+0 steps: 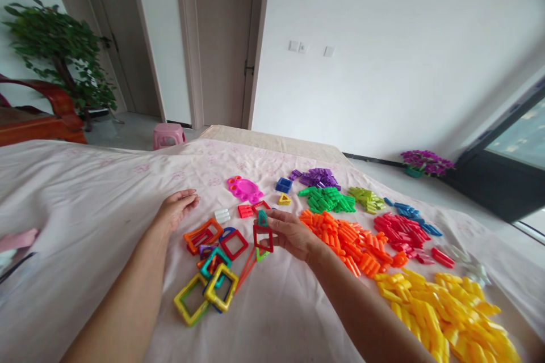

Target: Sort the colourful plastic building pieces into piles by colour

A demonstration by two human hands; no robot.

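Note:
My right hand (293, 233) is closed on a red square magnetic tile (263, 238), held at its fingertips. A small teal triangle tile (262, 218) shows at the fingers, above the red square; whether the two are joined I cannot tell. My left hand (179, 206) is over the cloth with fingers loosely stretched out, and nothing shows in it. Between my arms lies a loose pile of tile frames, among them a yellow square (221, 288), a teal square (216, 262) and an orange tile (203, 235). A green triangle (262, 254) lies below the held square.
Piles of orange (340, 232), green (327, 199), purple (321, 177), red (402, 232) and yellow plastic pieces (447, 312) cover the right side. A pink bear-shaped tray (244, 188), white pieces (222, 215) and a blue square (284, 184) lie farther back on the patterned cloth (106, 198).

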